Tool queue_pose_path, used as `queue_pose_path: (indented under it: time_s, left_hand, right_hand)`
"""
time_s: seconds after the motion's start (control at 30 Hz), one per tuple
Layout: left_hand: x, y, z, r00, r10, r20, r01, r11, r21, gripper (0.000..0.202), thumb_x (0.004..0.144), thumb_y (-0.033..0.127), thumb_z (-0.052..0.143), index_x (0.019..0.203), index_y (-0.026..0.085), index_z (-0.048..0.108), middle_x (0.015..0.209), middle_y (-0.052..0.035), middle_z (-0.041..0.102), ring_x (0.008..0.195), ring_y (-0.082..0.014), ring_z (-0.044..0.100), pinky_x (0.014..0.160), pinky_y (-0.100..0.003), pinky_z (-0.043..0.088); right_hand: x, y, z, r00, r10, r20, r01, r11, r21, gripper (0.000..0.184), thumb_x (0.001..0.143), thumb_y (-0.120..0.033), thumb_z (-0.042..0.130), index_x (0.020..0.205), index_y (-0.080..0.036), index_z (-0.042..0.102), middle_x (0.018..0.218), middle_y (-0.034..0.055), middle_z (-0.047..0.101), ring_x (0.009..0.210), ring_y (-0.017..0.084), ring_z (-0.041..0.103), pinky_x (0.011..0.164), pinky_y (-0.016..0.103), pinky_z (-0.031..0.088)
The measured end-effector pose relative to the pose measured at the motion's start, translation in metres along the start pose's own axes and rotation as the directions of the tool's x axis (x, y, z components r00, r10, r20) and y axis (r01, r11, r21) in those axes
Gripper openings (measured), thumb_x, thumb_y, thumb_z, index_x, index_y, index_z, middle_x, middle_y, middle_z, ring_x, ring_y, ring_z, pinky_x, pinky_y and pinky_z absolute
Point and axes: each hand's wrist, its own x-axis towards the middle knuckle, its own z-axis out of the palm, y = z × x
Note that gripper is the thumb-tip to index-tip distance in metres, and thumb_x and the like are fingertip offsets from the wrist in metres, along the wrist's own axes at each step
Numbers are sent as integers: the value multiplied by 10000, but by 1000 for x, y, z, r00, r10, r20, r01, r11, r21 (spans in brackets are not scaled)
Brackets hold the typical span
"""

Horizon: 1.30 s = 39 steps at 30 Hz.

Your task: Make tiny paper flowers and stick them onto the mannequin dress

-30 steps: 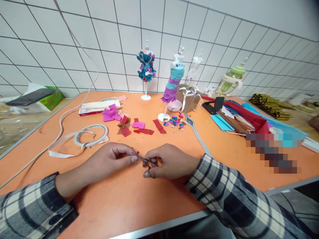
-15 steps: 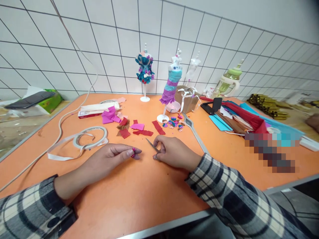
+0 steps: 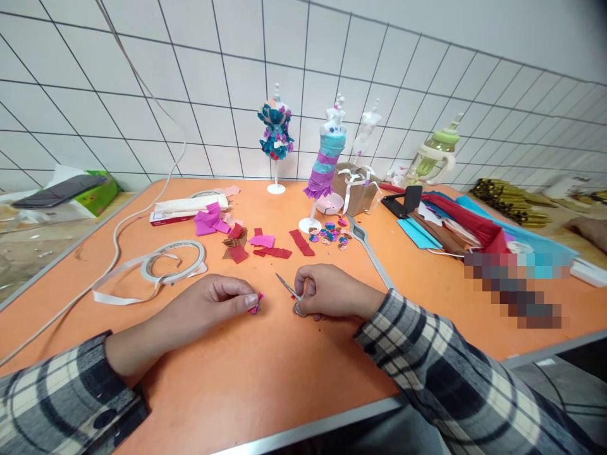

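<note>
Between the thumb and fingers of my left hand (image 3: 215,302) is a small crumpled piece of magenta paper (image 3: 257,304). My right hand (image 3: 327,291) is closed on small metal scissors (image 3: 288,287), their narrow tips pointing up and left, apart from the paper. Beyond my hands lie a dark red paper strip (image 3: 301,242), a pink paper piece (image 3: 262,241) and brown and red scraps (image 3: 236,246). Several small cut shapes (image 3: 331,234) in purple, blue and copper are scattered by the white base of a small mannequin (image 3: 327,158) dressed in turquoise and purple.
A roll of white tape (image 3: 173,262) with a loose end lies left of my hands. Another mannequin (image 3: 275,129) in teal ruffles stands at the back. Coloured paper sheets (image 3: 486,221), a black stand (image 3: 405,201) and a green-lidded bottle (image 3: 434,158) are on the right.
The scissors have turned in my right hand, and their handle loop now shows below the fingers. My left fingers have drawn in around the magenta piece, which shows more at the fingertips.
</note>
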Motion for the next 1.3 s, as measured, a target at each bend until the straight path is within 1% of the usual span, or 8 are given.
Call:
queue_pose_path:
  time_s: [0.13,0.3,0.57,0.83,0.97,1.07,1.17,1.3]
  left_hand:
    - [0,2,0,998,19,56,-18,1000,-10,352,865,511,684,699,207,746,688,-8,728,657,-162,641,681,-246,540]
    - [1,3,2,990,36,136,-30,999,-46,405,883,547,671,679,202,731,657,2,695,611,-143,598,612,-216,510]
    - [1,4,1,980,56,189,-52,998,-25,405,888,539,672,677,197,717,741,-25,717,692,-161,641,679,-229,526]
    - [-3,3,3,991,68,116,-56,992,-110,560,963,688,516,841,224,805,874,-58,806,872,-226,738,900,-308,565]
    - [-3,-2,4,987,39,-157,-62,988,-141,513,933,688,569,1048,257,821,1033,-74,826,1009,-265,742,990,-368,563]
    - [-1,-2,5,965,79,-251,-101,992,-73,404,831,574,767,1077,259,828,1140,-90,808,1087,-288,730,1012,-390,570]
    - [-1,1,8,941,199,-273,-209,978,-9,335,856,540,763,1038,274,852,1171,-94,794,1109,-280,722,1043,-399,560]
    - [-2,4,10,936,277,-218,-296,953,-61,291,873,565,755,947,311,876,1123,-92,784,1020,-246,741,915,-348,619]
  right_hand:
    - [-1,-2,2,978,-165,-127,152,983,-106,82,817,-207,707,854,-195,635,688,-41,639,557,102,571,540,224,418]
    - [-2,-2,16,721,-681,-129,638,724,-262,312,876,-261,745,1184,-226,705,1127,45,750,913,159,677,833,290,515]
    - [5,2,30,595,-780,-196,693,621,-367,69,909,-295,740,938,-239,769,1112,41,751,985,162,693,857,271,505]
    - [-2,-6,28,646,-720,-254,640,692,-335,72,911,-255,710,877,-214,759,934,25,726,833,143,628,773,272,451]
    - [1,-8,29,848,-438,-299,493,859,140,100,844,-283,777,851,-190,741,780,-19,616,639,96,474,620,250,383]
    - [4,-7,31,976,-207,-73,201,706,679,295,795,-430,833,900,-183,711,676,-71,491,535,63,329,494,210,271]
    - [4,-8,33,965,-217,146,-9,530,848,355,744,-410,890,879,-161,675,743,-65,539,516,31,289,451,182,219]
    - [1,-10,36,927,-260,271,-124,469,874,304,786,-321,878,905,-155,652,838,-47,601,507,14,328,439,162,259]
